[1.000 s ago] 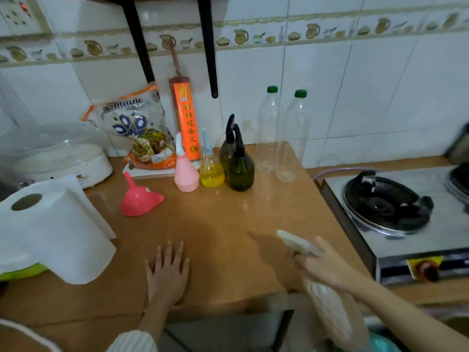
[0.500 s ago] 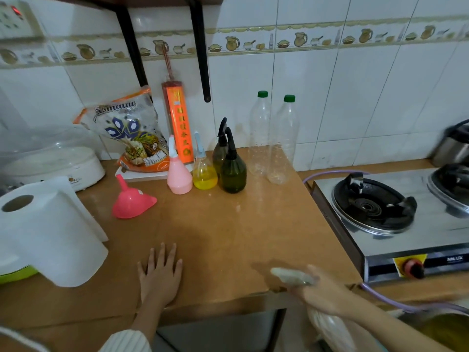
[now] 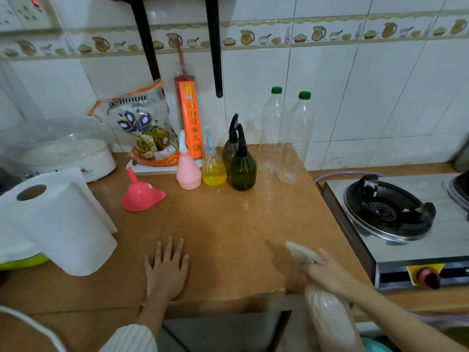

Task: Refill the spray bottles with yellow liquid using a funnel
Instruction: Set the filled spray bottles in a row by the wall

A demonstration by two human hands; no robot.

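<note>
From the head camera, a brown table stands against a white tiled wall. The left hand lies flat on the table near the front edge, with its fingers straight and spread, holding nothing. The right hand is at the front right edge of the table, with its fingers wrapped around the neck of a white spray bottle. That bottle is blurry and hangs lower than the table top, with its nozzle pointing up and to the left. At the back of the table, four small spray bottles stand in a close group: a pink spray bottle, a clear spray bottle with yellow liquid in its bottom part, and two dark green spray bottles, one behind the other. A pink funnel lies with its wide mouth down, to the left of the pink bottle. Two tall clear bottles with green caps stand to the right of the group, near the wall. A big roll of white paper sits on the left. A gas stove is on the right, beside the table.
</note>
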